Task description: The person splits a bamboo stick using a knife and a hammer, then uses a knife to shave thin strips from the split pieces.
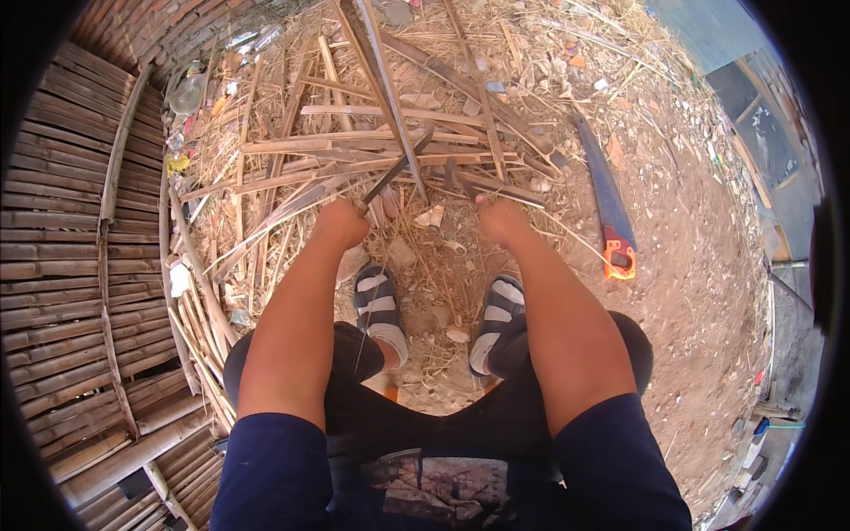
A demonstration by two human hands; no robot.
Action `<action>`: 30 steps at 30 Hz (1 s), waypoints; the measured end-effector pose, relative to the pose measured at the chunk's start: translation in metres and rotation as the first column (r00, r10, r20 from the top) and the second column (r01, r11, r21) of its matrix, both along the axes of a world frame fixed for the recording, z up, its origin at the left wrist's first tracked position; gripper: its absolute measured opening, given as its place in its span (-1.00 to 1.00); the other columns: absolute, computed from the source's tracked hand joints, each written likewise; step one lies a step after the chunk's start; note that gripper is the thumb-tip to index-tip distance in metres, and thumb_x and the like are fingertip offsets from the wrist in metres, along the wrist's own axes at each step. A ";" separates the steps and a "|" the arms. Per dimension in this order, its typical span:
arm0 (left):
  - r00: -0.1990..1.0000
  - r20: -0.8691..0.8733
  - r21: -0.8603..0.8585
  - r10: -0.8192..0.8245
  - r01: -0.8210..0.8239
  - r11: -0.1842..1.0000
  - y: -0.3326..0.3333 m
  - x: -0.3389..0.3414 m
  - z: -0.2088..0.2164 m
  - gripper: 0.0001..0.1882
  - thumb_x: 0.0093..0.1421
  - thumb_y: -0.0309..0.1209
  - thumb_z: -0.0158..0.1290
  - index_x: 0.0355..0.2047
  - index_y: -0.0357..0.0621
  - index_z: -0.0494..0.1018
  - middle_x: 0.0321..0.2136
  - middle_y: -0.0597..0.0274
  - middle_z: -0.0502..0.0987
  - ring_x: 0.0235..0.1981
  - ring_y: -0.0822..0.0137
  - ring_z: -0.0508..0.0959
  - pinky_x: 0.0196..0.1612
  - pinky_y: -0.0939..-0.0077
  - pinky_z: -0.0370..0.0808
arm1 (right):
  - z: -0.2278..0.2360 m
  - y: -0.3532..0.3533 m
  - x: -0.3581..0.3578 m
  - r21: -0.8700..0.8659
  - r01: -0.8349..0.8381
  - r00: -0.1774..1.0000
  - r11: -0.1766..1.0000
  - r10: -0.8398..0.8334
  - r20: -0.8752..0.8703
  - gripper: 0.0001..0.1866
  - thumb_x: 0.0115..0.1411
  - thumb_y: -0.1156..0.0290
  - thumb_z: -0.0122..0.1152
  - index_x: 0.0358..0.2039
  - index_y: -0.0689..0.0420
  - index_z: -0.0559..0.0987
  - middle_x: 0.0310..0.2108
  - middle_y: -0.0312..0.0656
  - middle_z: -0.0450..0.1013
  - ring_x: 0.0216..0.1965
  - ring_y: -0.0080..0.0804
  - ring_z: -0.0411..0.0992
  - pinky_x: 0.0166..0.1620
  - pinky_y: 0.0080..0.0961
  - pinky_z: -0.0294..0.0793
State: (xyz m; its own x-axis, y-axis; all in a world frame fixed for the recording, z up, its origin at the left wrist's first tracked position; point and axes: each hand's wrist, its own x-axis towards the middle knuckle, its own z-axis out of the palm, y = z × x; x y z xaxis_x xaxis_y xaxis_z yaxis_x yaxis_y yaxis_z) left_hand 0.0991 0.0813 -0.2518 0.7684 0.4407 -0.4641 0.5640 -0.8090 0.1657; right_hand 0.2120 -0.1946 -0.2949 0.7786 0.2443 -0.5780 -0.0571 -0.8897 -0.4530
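My left hand (341,223) is closed round the handle of a long-bladed knife (398,170), its dark blade slanting up and to the right. Opposite it, my right hand (501,221) grips a short dark tool that looks like a hammer (454,174), its head tilted toward the blade but apart from it. Between the two, a long split bamboo piece (381,84) slopes from the top of the view down to the ground near the knife. The knife's blade crosses close to this piece; whether they touch, I cannot tell. More bamboo strips (301,146) lie beyond my hands.
A handsaw (604,190) with an orange handle lies on the dirt at right. A bamboo-slat wall (66,239) runs along the left, with a brick wall (146,31) behind. My sandalled feet (379,305) are below my hands. Grey sheets (770,146) stand at far right.
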 end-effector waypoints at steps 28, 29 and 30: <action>0.999 0.021 -0.026 -0.028 0.028 0.999 -0.021 0.010 0.000 -0.57 0.07 -0.13 0.21 -0.22 -0.25 0.54 -0.25 -0.13 0.61 -0.15 -0.08 0.60 -0.06 0.12 0.53 | 0.014 0.021 -0.018 0.181 0.008 0.923 0.983 -0.077 0.378 -0.43 0.39 -0.06 -0.17 -0.27 0.27 0.53 -0.34 0.20 0.51 -0.27 0.20 0.48 -0.16 0.02 0.42; 0.999 0.025 -0.006 -0.048 0.048 0.999 -0.020 0.007 -0.003 -0.58 0.07 -0.13 0.22 -0.22 -0.24 0.54 -0.25 -0.13 0.61 -0.15 -0.08 0.60 -0.07 0.11 0.53 | 0.017 0.024 -0.017 0.200 0.019 0.931 0.980 -0.090 0.354 -0.43 0.39 -0.06 -0.16 -0.28 0.26 0.53 -0.35 0.20 0.51 -0.28 0.20 0.48 -0.17 0.02 0.41; 0.997 0.028 0.012 -0.069 0.068 0.998 -0.018 0.005 -0.004 -0.58 0.07 -0.13 0.22 -0.23 -0.24 0.55 -0.26 -0.13 0.61 -0.15 -0.08 0.60 -0.07 0.11 0.53 | 0.020 0.028 -0.014 0.217 0.030 0.938 0.976 -0.102 0.330 -0.43 0.39 -0.06 -0.16 -0.28 0.26 0.53 -0.35 0.20 0.51 -0.28 0.20 0.48 -0.17 0.02 0.41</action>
